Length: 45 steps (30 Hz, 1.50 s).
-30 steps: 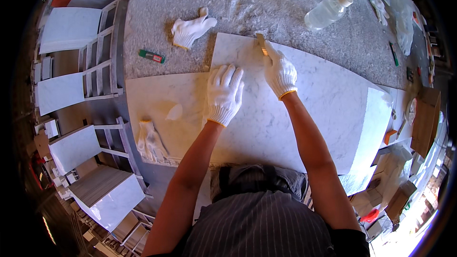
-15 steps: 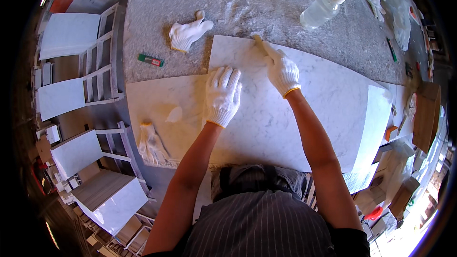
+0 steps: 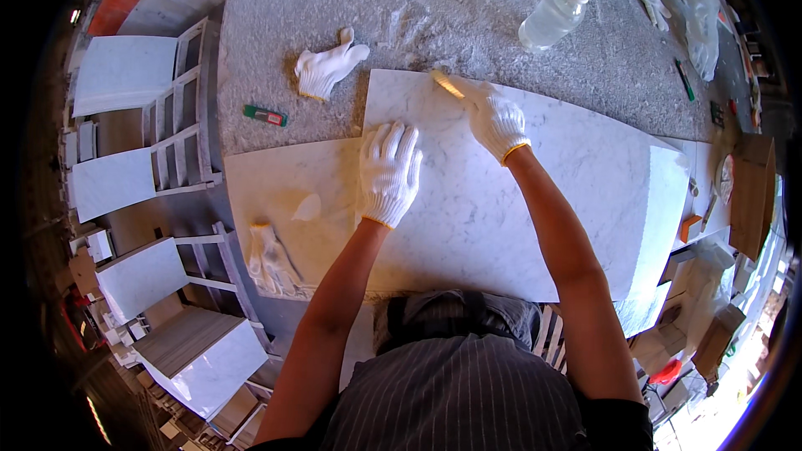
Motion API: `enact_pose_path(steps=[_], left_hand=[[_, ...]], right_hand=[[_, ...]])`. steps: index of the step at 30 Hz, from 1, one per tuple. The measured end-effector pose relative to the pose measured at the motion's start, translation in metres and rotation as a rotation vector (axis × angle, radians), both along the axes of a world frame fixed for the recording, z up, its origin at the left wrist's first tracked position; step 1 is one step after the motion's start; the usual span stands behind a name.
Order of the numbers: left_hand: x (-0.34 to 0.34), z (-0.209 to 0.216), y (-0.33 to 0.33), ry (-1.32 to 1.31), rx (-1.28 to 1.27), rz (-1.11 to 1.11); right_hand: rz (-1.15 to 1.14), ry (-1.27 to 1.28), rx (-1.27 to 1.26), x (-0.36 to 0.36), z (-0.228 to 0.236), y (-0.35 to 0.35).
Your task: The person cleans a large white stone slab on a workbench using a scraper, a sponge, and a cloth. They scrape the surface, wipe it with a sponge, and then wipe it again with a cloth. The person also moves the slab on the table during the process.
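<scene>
A white, grey-veined marble slab (image 3: 535, 192) lies before me, its left part overlapping a second pale slab (image 3: 267, 175). My left hand (image 3: 390, 169), in a white knitted glove, presses flat on the marble near its left edge, fingers stretched out. In a matching glove, my right hand (image 3: 494, 115) is closed around a slim yellow stick-like piece (image 3: 448, 83) close to the slab's far edge. The piece points up and left; its exact kind is unclear, and its held end is hidden by the fingers.
Beyond the slab, the dusty grey worktop holds a loose white glove (image 3: 330, 67), a small green box (image 3: 265, 115) and a clear bottle (image 3: 555, 18). Another glove (image 3: 271, 259) lies at near left. Slabs on racks (image 3: 188, 159) stand left; a cardboard box (image 3: 752, 192) is at right.
My right hand has shifted slightly, and the yellow piece now tilts further left along the far edge. My left hand keeps its place on the slab. The whole view has moved a little.
</scene>
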State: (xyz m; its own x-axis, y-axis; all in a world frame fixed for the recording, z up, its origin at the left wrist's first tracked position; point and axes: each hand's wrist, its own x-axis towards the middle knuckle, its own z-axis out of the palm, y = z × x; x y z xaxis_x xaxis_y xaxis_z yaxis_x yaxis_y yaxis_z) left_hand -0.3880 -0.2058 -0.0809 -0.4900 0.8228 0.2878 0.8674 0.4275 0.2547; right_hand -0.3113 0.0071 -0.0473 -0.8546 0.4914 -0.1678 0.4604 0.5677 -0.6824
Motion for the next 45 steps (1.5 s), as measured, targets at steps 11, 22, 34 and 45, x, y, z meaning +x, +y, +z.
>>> enact_pose_path(steps=[11, 22, 34, 45], left_hand=[[0.041, 0.012, 0.02, -0.178, 0.074, -0.271], [-0.044, 0.036, 0.108, 0.069, -0.325, -0.138], [0.059, -0.003, 0.062, -0.086, -0.098, -0.654], [-0.021, -0.007, 0.09, 0.147, -0.141, -0.257]], right_hand=[[0.039, 0.285, 0.102, 0.057, -0.049, 0.005], [-0.657, 0.233, -0.92, 0.194, -0.026, -0.022], [-0.72, 0.295, -0.996, 0.191, -0.019, -0.036], [-0.665, 0.292, -0.882, 0.194, -0.021, -0.035]])
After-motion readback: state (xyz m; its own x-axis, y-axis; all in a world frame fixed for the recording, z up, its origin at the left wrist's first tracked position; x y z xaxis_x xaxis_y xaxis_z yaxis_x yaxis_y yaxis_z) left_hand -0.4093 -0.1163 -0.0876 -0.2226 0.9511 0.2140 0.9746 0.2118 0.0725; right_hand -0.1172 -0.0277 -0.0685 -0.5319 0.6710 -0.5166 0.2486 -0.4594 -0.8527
